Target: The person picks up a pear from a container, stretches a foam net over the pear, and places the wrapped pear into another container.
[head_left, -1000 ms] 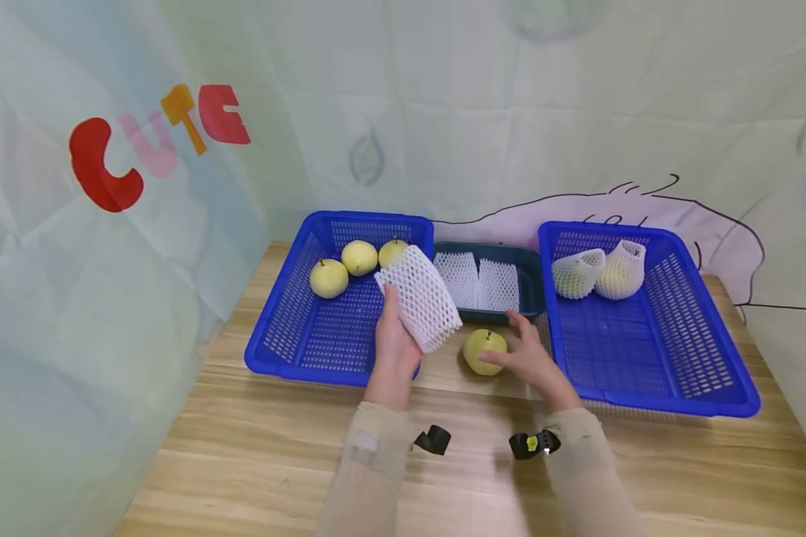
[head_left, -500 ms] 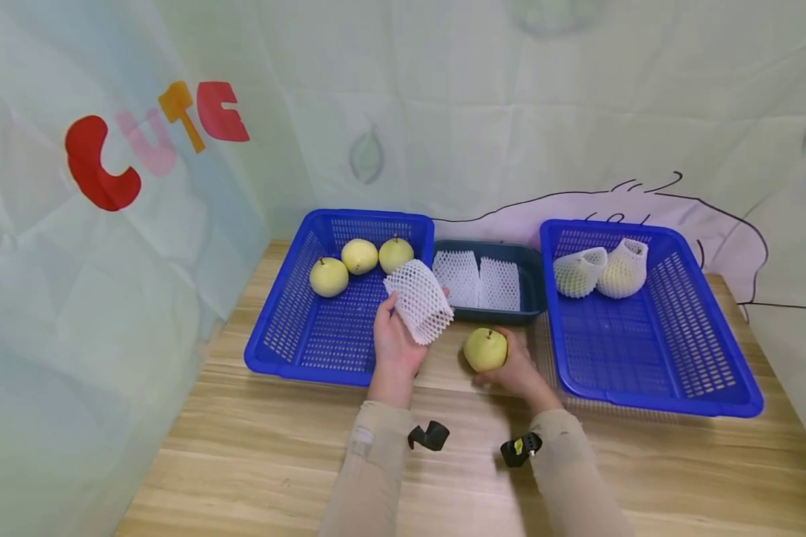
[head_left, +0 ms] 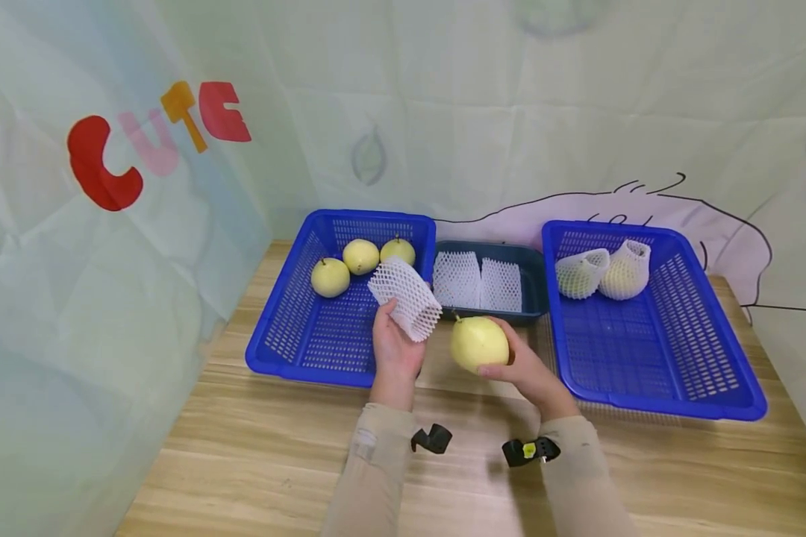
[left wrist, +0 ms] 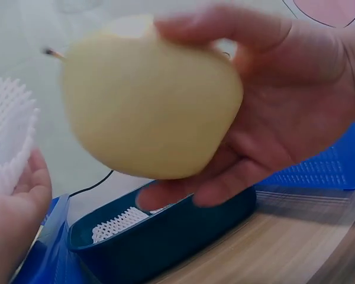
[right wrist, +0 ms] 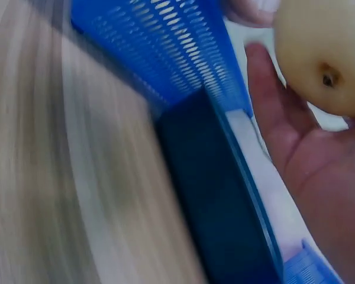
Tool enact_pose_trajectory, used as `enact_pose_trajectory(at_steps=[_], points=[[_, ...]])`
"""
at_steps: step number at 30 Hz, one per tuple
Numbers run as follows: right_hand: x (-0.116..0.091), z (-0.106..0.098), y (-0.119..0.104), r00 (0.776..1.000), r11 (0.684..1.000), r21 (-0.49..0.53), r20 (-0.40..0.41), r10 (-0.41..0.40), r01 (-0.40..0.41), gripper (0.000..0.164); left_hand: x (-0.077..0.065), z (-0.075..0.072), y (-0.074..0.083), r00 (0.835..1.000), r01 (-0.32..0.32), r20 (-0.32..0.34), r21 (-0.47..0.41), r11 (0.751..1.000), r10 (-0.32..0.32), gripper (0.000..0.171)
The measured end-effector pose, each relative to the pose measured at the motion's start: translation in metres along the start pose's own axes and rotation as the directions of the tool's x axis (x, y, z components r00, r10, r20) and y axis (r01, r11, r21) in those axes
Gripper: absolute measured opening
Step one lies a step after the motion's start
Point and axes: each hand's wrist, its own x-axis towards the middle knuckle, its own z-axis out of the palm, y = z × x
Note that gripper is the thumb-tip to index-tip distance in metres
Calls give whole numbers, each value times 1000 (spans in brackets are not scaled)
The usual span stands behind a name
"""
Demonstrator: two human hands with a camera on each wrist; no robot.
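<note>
My left hand point(head_left: 398, 350) grips a white foam net sleeve point(head_left: 408, 300), its near end facing the pear. My right hand point(head_left: 530, 369) holds a round yellow pear point(head_left: 478, 344), thumb on the near side and fingers behind. The pear is tilted, its stem pointing left toward the sleeve, and it is raised above the table. In the left wrist view the pear point(left wrist: 154, 106) fills the middle, with the sleeve's open mouth point(left wrist: 12, 130) a short gap to its left. The pear's dimpled base point(right wrist: 328, 77) shows in the right wrist view.
A blue basket point(head_left: 336, 321) on the left holds three bare pears point(head_left: 360, 256). Flat foam sleeves point(head_left: 457, 280) lie in a dark green tray point(head_left: 533, 287) at the back. In the right blue basket point(head_left: 631, 350) are two pears in foam sleeves point(head_left: 625, 272).
My right hand has closed on the pear, lifted it off the table and tipped its stem leftward. The left hand has shifted the sleeve slightly left.
</note>
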Motion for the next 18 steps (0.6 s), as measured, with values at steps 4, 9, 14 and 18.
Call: enact_pose_trajectory(at_steps=[4,9,14,18], points=[[0,5,-8,995,999,-22,87,-39,41,76,1,0,-1,998,-58,-10,-18,998,57,49],[5,15,-14,999,999,-45,18,26,-25,70,-2,-1,-4,995,-99,4,44,994,99,50],[7,20,-16,998,998,-43,-46,37,-38,69,-5,-1,-7,977,-199,95,97,975,190,63],[8,22,-17,996,998,-55,-83,18,-22,69,-7,-1,-11,961,-258,147,153,954,236,73]])
